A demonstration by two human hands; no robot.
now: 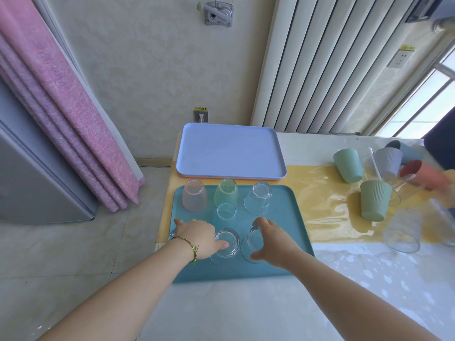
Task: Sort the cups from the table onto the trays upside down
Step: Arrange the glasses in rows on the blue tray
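The left hand [197, 236] lies palm down over a clear glass tumbler [171, 234] that is almost wholly hidden beneath it; its thumb reaches across to touch the upturned base of a second clear round glass [229, 248] standing between the two hands. Whether the left fingers clasp the hidden tumbler I cannot tell. The right hand [274, 239] is clamped on a third clear glass [251, 244], fingers curled over its far side and thumb at its near side; this glass is tilted, its base leaning toward the left hand. The hands are apart, with the middle glass between them.

All three glasses are on the teal rectangular plastic tray [285, 210] under both hands. Just beyond the hands on the same tray a pale blue translucent cup [224, 214] stands upside down. Farther beyond it stand a pink translucent cup [194, 195], a light green translucent cup [226, 193] and a clear faceted glass [258, 198], all inverted. Beyond these lies a lavender rectangular tray [229, 148].

Well off to the right of the right hand, on a yellow table runner [320, 190], unsorted cups lie tumbled: a smooth sage-green plastic cup [348, 164], a ribbed green cup [374, 200], a ribbed grey cup [389, 161] and a large clear glass [403, 230]
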